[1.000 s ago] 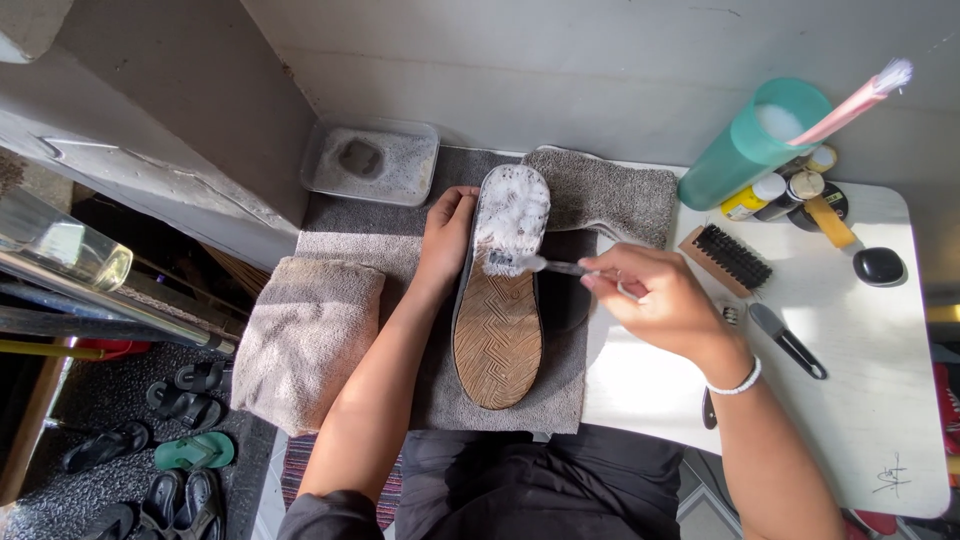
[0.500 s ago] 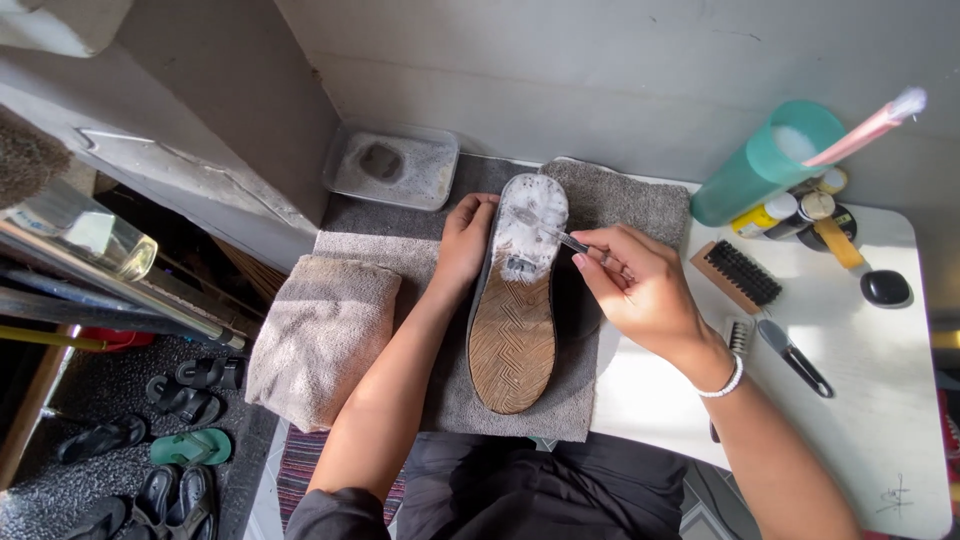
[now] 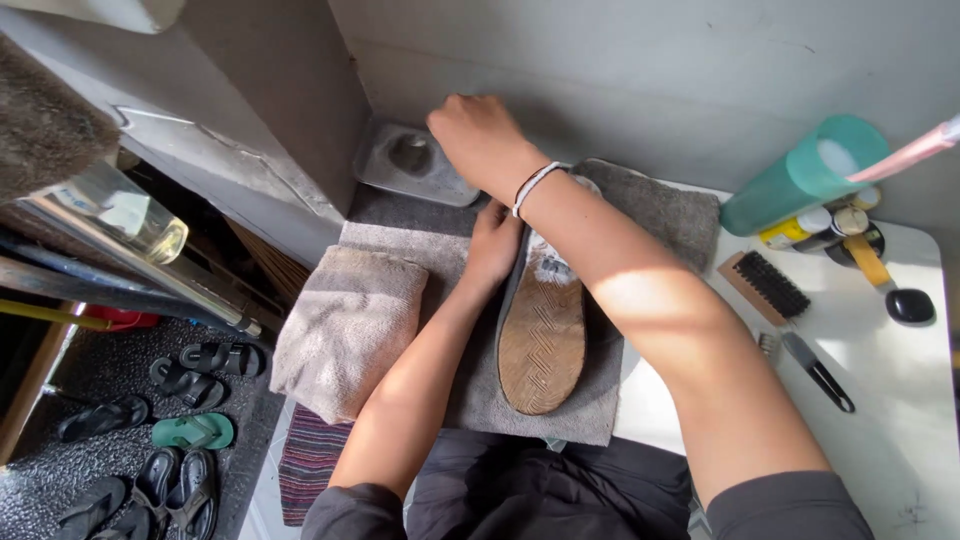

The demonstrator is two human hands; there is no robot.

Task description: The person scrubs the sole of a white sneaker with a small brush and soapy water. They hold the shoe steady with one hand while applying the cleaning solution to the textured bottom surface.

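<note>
A shoe [image 3: 542, 340] lies sole up on a grey towel [image 3: 480, 400], its brown zigzag tread toward me and white foam on the toe end. My left hand [image 3: 495, 245] presses on the shoe's left side near the toe. My right hand [image 3: 480, 135] reaches across to the far left, fingers curled, over a shallow grey tray [image 3: 385, 175] with a small round dish in it. The small brush it held a moment ago is hidden beneath the hand. My right forearm covers the shoe's toe.
A folded beige towel [image 3: 345, 325] lies left of the shoe. On the white table [image 3: 890, 430] at right are a teal cylinder [image 3: 800, 175], bottles, a black-bristled brush [image 3: 765, 285] and a black tool [image 3: 818, 372]. Sandals [image 3: 190, 432] lie on the floor at left.
My right hand left the shoe's foamy toe and moved up and left to the tray. My left hand stays on the shoe. The view tilted slightly.
</note>
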